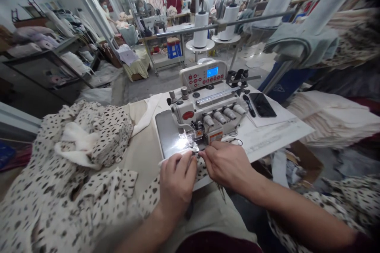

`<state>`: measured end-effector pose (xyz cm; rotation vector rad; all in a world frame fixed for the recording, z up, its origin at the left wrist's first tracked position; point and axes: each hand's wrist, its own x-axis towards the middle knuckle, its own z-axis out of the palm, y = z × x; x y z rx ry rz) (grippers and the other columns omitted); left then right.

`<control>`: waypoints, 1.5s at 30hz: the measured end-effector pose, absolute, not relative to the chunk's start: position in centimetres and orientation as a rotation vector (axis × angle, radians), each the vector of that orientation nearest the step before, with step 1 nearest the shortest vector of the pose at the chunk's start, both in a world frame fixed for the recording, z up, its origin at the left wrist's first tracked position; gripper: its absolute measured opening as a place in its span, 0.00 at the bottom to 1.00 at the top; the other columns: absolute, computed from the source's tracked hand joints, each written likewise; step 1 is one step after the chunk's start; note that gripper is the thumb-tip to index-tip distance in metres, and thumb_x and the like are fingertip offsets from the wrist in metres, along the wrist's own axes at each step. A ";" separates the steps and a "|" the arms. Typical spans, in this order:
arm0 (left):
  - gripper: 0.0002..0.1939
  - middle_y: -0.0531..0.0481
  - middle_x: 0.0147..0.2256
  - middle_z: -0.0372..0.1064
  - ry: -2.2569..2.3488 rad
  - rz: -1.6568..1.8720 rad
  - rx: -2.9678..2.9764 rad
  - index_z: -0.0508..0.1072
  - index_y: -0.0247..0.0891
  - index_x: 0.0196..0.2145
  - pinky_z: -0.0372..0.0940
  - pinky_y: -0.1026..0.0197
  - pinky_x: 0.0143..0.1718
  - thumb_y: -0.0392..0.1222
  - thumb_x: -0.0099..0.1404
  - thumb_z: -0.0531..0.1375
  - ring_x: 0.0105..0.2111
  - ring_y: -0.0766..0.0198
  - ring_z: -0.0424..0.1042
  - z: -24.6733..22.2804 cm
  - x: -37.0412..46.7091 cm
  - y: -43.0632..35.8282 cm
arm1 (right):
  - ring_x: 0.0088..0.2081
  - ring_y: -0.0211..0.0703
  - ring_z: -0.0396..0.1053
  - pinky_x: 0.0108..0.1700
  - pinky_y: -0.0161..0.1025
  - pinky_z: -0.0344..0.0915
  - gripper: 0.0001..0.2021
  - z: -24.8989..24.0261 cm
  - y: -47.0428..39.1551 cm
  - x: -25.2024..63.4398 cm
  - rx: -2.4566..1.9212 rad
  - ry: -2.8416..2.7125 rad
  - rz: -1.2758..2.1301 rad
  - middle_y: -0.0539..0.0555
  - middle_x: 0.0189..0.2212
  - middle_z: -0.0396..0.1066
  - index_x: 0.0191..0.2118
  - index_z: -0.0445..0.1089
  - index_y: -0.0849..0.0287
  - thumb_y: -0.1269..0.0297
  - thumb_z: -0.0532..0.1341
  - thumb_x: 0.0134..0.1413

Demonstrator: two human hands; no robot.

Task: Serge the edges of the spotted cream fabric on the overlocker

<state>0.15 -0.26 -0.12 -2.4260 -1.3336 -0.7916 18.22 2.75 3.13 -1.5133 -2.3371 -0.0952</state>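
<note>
A white sewing machine (208,102) with a lit blue display stands on the white table, its lamp shining on the needle area. Just in front of the needle area, my left hand (178,176) is closed on the edge of cream fabric with dark spots (150,195). Beside it on the right, my right hand (225,162) is pinched at the same fabric edge, near the machine's front. The fingertips of both hands are close together. Part of the fabric hangs below the hands, and the rest lies heaped (109,134) on the left.
On the table's right lie a black phone (263,105) and a dark marker (248,105). Thread cones (201,29) stand behind the machine under a metal bar. Stacked pale fabric (332,116) is at the right. Two people sit or stand far back.
</note>
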 end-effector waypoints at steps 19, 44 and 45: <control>0.14 0.42 0.53 0.73 -1.371 -0.863 -2.411 0.75 0.38 0.49 0.62 0.46 0.49 0.31 0.66 0.60 0.50 0.50 0.68 -0.4 0.3 -0.6 | 0.24 0.41 0.63 0.26 0.41 0.43 0.17 2.7 2.9 17.5 -1.529 -2.330 -0.187 0.57 0.22 0.70 0.25 0.71 0.60 0.65 0.54 0.64; 0.29 0.35 0.50 0.71 -1.620 -0.915 -2.394 0.59 0.29 0.63 0.61 0.46 0.55 0.38 0.66 0.60 0.54 0.48 0.66 -0.3 1.3 -0.5 | 0.26 0.40 0.64 0.30 0.39 0.48 0.19 -0.7 2.6 18.1 -1.613 -2.104 -0.193 0.54 0.24 0.69 0.27 0.71 0.60 0.62 0.53 0.68; 0.29 0.35 0.48 0.71 -1.620 -0.917 -2.406 0.59 0.30 0.63 0.62 0.46 0.54 0.37 0.66 0.60 0.54 0.48 0.67 -0.2 1.3 -0.5 | 0.26 0.39 0.64 0.30 0.39 0.48 0.18 -1.2 2.0 18.4 -1.613 -2.076 -0.178 0.54 0.24 0.69 0.26 0.71 0.59 0.62 0.53 0.68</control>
